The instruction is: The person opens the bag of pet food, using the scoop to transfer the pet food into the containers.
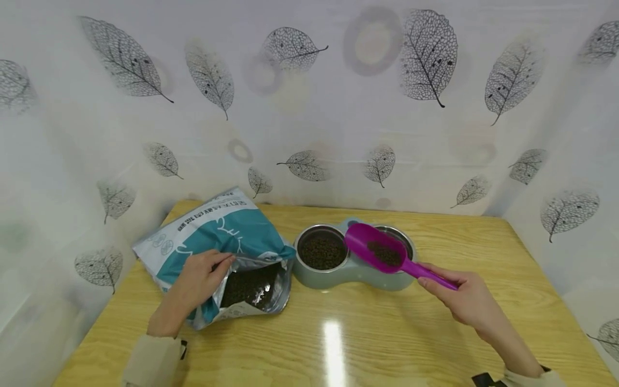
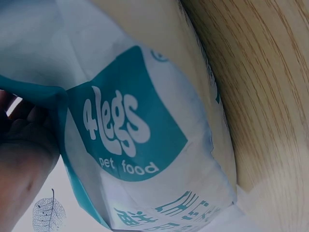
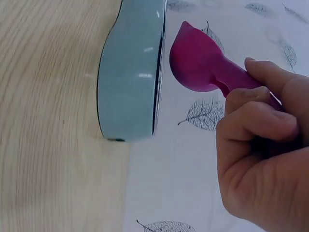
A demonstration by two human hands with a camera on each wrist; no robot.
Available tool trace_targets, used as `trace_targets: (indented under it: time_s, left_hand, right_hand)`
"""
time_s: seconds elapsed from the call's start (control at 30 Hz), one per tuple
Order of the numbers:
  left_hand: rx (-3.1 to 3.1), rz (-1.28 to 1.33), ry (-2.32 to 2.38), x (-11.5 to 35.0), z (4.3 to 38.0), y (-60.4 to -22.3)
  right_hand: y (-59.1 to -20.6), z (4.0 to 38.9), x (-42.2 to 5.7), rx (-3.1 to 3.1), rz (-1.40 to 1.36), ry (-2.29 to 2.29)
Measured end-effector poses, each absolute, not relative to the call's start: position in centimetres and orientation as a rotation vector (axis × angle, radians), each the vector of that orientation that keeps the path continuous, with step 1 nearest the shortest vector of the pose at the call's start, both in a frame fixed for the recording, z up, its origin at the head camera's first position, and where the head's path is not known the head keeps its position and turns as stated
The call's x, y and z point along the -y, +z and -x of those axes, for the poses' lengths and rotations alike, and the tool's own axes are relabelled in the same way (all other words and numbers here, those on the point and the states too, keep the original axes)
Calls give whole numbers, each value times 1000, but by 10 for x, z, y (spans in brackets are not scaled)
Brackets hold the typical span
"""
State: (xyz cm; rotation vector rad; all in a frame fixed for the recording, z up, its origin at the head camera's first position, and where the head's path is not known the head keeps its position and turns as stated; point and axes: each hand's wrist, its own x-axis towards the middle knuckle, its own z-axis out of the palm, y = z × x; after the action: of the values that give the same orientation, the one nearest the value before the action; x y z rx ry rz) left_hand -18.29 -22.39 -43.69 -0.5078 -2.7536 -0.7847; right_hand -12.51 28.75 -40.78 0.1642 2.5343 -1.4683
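Note:
My right hand [image 1: 466,298] grips the handle of a magenta scoop [image 1: 369,236] that carries brown kibble [image 1: 385,254]. In the head view the scoop overlaps the right bowl of a grey-green double pet feeder [image 1: 324,278], and the right wrist view shows it above the rim. The left steel bowl holds kibble [image 1: 321,253]; much of the right bowl is hidden behind the scoop. On the left, my left hand [image 1: 198,277] pinches the upper edge of the mouth of a teal and white pet food bag [image 1: 246,217]. Dark kibble [image 1: 239,285] shows inside the gaping bag.
Everything stands on a wood-grain table [image 1: 387,344]. White curtain-like sheeting [image 1: 309,107] with a grey leaf print rises behind the table and along both sides. The bag lies directly left of the feeder, close against it.

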Motion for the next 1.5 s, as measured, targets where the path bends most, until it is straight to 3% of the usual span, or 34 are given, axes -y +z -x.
trace_targets:
  time_s: [0.3, 0.73, 1.5]
  left_hand:
    - [2783, 487, -805, 224, 183, -436]
    - [2801, 467, -804, 224, 182, -434]
    - [2784, 470, -785, 224, 183, -437]
  right_hand:
    - [-406, 124, -296, -3044, -65, -1104]
    - [-423, 124, -295, -3606, 599, -717]
    - [-430, 120, -286, -3742, 619, -445]
